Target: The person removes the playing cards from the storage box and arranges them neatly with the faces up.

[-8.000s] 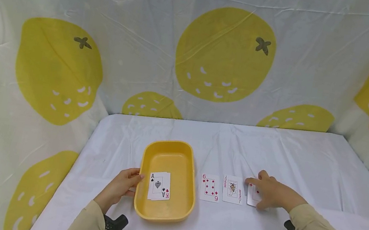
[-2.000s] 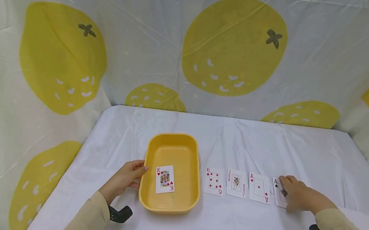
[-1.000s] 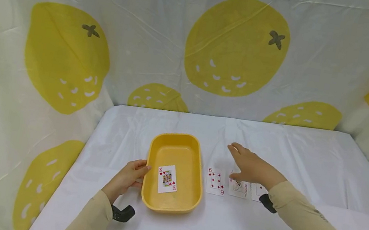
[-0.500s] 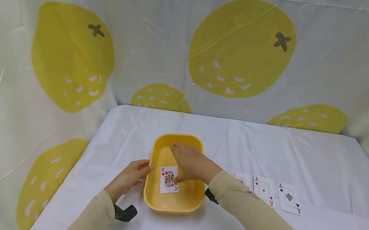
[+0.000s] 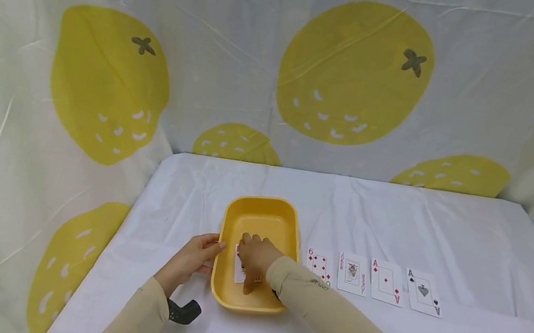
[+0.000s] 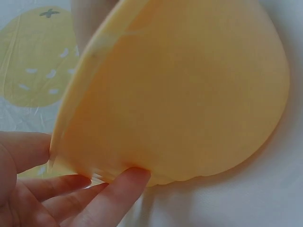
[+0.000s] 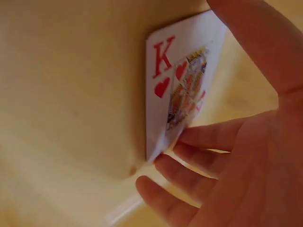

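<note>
A yellow plastic tray [image 5: 267,199] stands on the cloth. My left hand [image 5: 190,257] grips its left side, thumb at the rim and fingers [image 6: 128,189] against the outer wall. A king of hearts [image 5: 238,270] lies face up on the tray floor. Over it reaches my right hand [image 5: 259,259], fingers spread past the card's far edge and thumb by its near edge. In the right wrist view, the fingertips [image 7: 165,163] are right at one edge of the king and the thumb is near the opposite corner.
Right of the tray a row of face-up cards runs across the cloth: six of diamonds [image 5: 318,264], partly behind my right sleeve [image 5: 343,315], joker [image 5: 352,274], ace of diamonds [image 5: 386,282] and ace of spades [image 5: 424,292]. Lemon-patterned cloth walls [image 5: 241,68] close off the back and sides.
My right hand laid the ace of diamonds, then the ace of spades from the tray, in the row, then moved left into the tray over the king. My left hand kept its hold.
</note>
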A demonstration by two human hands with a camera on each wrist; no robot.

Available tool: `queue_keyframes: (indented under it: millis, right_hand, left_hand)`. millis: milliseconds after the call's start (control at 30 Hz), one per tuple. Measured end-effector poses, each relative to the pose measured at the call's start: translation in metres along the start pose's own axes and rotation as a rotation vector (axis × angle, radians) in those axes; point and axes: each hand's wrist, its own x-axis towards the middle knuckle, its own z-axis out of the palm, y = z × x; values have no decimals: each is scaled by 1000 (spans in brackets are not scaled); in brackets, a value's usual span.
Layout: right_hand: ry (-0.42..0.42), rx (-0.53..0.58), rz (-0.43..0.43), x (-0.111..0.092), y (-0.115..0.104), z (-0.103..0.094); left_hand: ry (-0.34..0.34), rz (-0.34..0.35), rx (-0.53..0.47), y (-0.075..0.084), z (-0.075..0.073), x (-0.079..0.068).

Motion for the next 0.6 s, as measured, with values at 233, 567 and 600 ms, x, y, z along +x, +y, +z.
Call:
queue_keyframes:
  millis: [233, 567, 600]
  right_hand:
    - [64, -85, -59, -3, -6, -3]
    - [37, 23, -73, -8, 10, -22]
    - [36, 37, -79, -13, 15, -29]
  left_hand:
    - [6, 11, 16, 4, -1, -1]
    - [9, -22, 27, 2, 3, -1]
    - [5, -19, 29, 3, 3, -1]
